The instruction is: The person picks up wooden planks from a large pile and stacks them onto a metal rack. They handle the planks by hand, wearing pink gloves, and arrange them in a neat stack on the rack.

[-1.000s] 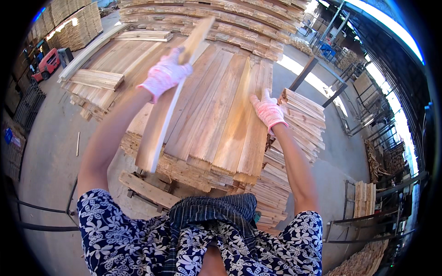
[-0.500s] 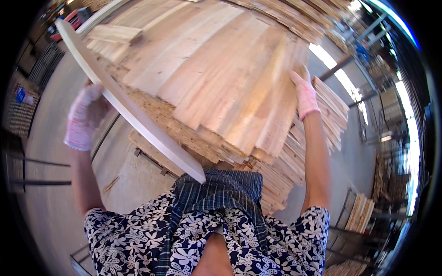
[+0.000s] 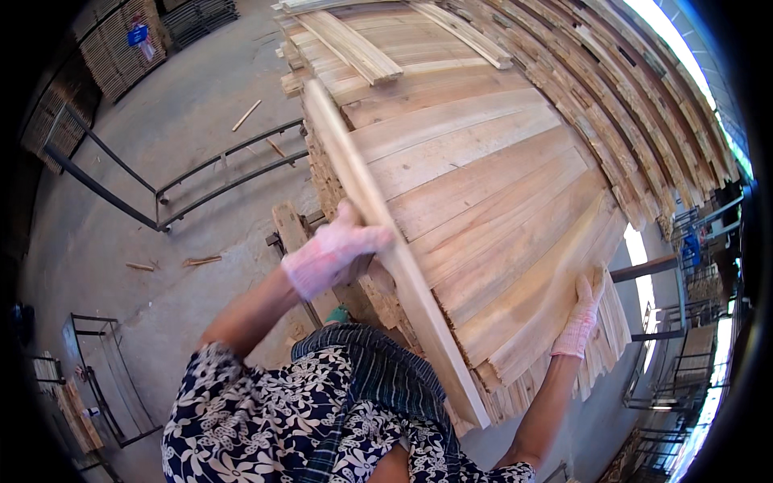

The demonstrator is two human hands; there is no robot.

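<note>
Concrete floor (image 3: 225, 282), left fingers (image 3: 373, 239) gripping one plank (image 3: 427, 314) (pale), right fingers (image 3: 583, 291) extended, at one stack (image 3: 483, 185).

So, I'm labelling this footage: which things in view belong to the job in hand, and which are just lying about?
Part of the job:
long board, held in the left grip
board stack, the right grip at its edge

Apparently just lying about:
thin stick on the floor
wood scraps
dark metal frame
</note>
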